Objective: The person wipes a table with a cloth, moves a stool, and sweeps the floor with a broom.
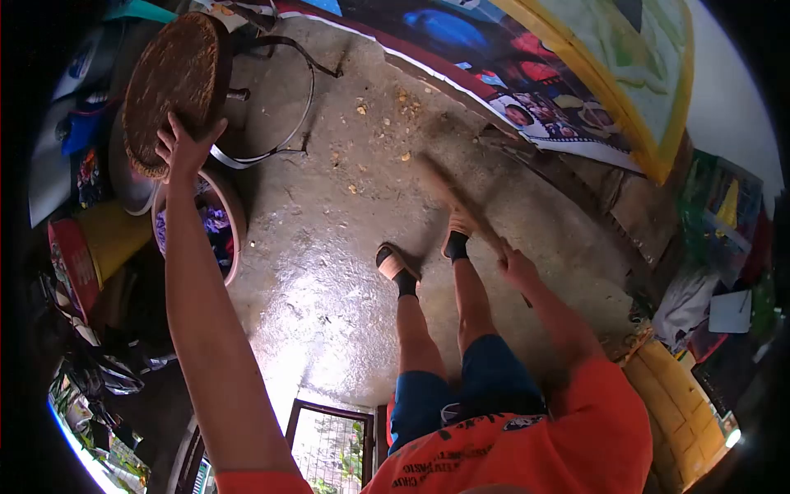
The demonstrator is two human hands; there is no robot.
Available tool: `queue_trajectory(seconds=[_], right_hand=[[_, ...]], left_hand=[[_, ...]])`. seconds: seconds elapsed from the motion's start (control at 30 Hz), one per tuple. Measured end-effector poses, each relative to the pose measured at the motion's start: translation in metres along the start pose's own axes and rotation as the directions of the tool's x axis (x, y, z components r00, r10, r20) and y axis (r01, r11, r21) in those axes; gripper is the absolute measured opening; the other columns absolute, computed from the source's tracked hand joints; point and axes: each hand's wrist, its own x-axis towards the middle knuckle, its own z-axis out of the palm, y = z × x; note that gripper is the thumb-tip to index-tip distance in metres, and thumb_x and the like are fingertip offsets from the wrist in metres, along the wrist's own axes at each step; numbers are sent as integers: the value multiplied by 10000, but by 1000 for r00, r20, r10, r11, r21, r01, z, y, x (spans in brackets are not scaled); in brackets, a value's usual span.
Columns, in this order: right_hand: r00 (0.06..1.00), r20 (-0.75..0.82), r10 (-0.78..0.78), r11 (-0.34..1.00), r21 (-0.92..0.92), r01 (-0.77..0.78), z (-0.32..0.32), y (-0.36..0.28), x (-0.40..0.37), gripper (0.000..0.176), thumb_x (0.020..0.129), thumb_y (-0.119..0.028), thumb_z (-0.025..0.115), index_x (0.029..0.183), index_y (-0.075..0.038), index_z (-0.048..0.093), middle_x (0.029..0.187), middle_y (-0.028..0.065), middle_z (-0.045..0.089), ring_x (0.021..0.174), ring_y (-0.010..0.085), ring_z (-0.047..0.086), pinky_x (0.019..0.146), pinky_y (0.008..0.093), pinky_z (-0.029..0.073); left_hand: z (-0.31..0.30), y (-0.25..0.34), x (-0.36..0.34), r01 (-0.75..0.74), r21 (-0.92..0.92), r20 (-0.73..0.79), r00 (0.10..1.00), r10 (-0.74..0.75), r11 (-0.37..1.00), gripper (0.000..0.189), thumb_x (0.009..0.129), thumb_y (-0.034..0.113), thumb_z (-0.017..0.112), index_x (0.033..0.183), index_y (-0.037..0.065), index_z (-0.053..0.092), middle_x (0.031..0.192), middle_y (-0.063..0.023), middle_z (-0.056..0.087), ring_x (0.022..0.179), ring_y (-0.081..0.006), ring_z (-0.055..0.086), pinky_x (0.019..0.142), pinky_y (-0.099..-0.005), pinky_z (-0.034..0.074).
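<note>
My left hand (188, 152) reaches out and grips the edge of a round stool (174, 86) with a brown, rough-textured seat. The seat is tilted, and a metal ring with small feet (309, 99) shows to its right, apparently the stool's base. My fingers are spread over the seat, with the thumb at its side. Lower right, my right hand (517, 267) is closed around the handle of a brown broom (453, 193). Its wider end points up and left, over the floor near my feet, and looks slightly blurred.
Small debris (362, 109) is scattered over the concrete floor (329, 214). A pink tub (237, 218) with purple items stands below the stool. Printed tarpaulin (461, 49) and a yellow-edged panel (568, 74) line the far side. Bags and boxes (728, 206) crowd the right.
</note>
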Motion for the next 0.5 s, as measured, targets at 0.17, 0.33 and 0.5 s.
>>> queue_trajectory(seconds=[0.17,0.33,0.5], right_hand=[[987,117,113,985,121,-127,11,10,85,630,884,-314,481,1417,-132,197,824,200,585,750,310,607,664,416,500],[992,56,-112,993,-30,113,15,-30,52,630,869,-315,500,1406,-115,239,820,203,588,763,314,608,683,426,495],[985,-55,162,976,156,-152,-17,-22,51,634,871,-290,516,1409,-105,239,908,192,582,782,296,601,669,415,486]], left_hand=[[4,-13,10,9,-77,54,999,-5,997,1236,552,804,577,1443,163,9,1450,-295,-33,1319,-506,-44,1073,-539,39],[5,-17,12,-26,-59,58,998,29,998,1198,599,792,552,1442,139,7,1445,-308,-35,1314,-513,-57,1067,-544,19],[3,-15,6,-55,-64,20,998,57,996,1184,609,779,559,1441,123,30,1442,-313,-21,1309,-524,-48,1065,-550,30]])
